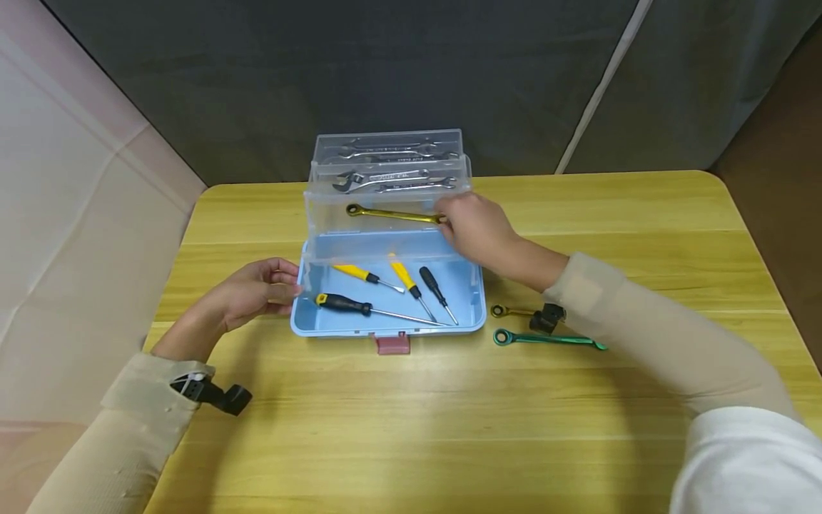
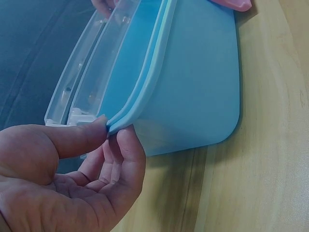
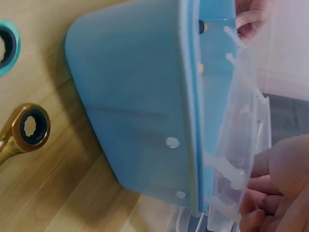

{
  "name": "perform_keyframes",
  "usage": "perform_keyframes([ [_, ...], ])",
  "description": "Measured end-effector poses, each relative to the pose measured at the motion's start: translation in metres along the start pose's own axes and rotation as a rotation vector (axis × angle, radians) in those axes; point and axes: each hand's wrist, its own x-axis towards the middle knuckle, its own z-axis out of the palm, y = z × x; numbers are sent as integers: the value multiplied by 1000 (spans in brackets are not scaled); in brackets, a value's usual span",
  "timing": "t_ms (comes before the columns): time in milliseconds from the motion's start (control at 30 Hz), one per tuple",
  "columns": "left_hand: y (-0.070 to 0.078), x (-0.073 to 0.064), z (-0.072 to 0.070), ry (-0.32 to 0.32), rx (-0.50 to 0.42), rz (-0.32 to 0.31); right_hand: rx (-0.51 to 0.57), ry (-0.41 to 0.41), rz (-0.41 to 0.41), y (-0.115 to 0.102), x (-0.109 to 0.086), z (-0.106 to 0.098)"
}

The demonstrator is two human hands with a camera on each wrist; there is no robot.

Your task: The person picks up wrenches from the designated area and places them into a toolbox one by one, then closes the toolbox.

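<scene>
My left hand (image 1: 257,289) pinches the left rim of the blue toolbox (image 2: 193,77), thumb on the edge and fingers beneath it in the left wrist view. My right hand (image 1: 478,228) grips one end of a gold ratcheting wrench (image 1: 394,214). That wrench lies level over the lowest clear tray (image 1: 324,243) of the opened box. In the right wrist view the right hand (image 3: 282,186) is beside the trays, and the wrench is hidden. Screwdrivers lie in the box's base, among them a large black-and-yellow screwdriver (image 1: 347,305) and a small black screwdriver (image 1: 432,283).
Silver wrenches rest in the upper trays, including an adjustable wrench (image 1: 359,181). Right of the box, a green ratcheting wrench (image 1: 539,338) and another gold wrench (image 1: 504,311) lie on the wooden table (image 1: 385,435). A pink latch (image 1: 392,345) hangs at the front.
</scene>
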Motion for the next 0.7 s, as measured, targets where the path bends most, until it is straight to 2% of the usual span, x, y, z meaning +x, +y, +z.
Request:
perform_keyframes([
  [200,-1,1,0,-3,-5,4,83,-12,-62,12,-15,-11],
  [433,-2,2,-1,-5,-7,3,95,51,-242,35,-43,-17],
  [700,-3,3,-1,-9,-10,-1,14,-36,-332,49,-74,-17],
])
